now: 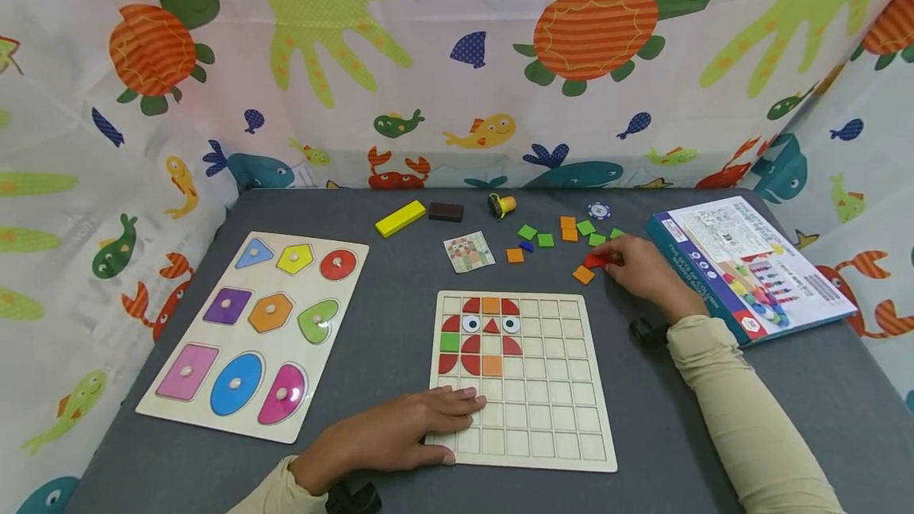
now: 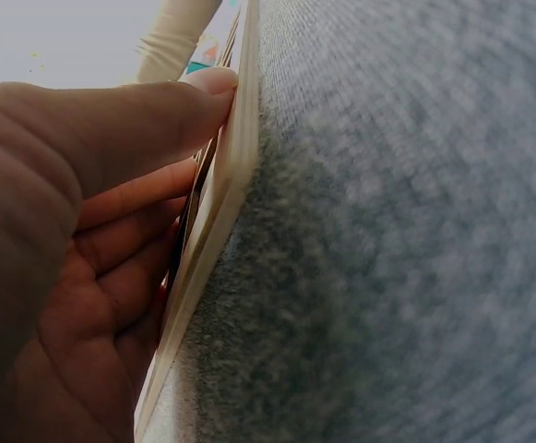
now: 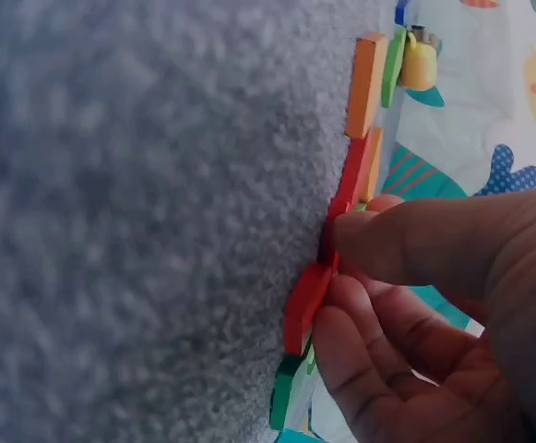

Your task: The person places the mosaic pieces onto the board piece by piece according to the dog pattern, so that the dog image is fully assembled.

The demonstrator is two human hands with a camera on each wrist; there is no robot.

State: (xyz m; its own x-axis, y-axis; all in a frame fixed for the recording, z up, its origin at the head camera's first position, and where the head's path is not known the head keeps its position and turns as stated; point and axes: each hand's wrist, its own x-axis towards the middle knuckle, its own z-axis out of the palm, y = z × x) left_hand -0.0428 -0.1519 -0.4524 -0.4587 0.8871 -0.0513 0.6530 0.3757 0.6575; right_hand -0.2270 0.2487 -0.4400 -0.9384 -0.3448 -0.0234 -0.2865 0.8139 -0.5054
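Two hands lie apart over the grey worktop (image 1: 385, 324). The left hand (image 1: 421, 428) rests with its fingers extended on the wooden grid board (image 1: 550, 419), at the corner nearest the person, thumb at the edge. Beyond its fingertips, red, orange and green tiles and two eye tiles (image 1: 470, 324) fill some squares. The right hand (image 1: 646, 266) pinches a red piece (image 1: 594, 260), with an orange tile (image 1: 583, 274) just beside it, green tiles (image 1: 597, 239) beyond, and a box (image 1: 771, 276) to its right.
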